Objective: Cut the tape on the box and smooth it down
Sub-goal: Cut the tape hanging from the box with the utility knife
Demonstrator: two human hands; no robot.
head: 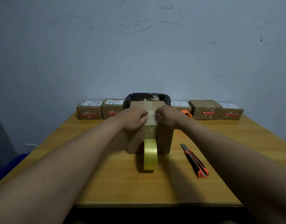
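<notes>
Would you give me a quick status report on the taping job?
Left hand and right hand pressing tape on box top. Tape roll uncut, hanging at box front. Utility knife untouched on table.

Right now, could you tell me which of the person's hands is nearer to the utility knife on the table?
Right. The right hand presses the box top, on the side of the utility knife; the left hand rests on the box's far side from it.

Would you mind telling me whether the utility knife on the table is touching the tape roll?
Apart. The head view shows bare wooden table between the utility knife and the tape roll, which hangs against the box front.
</notes>
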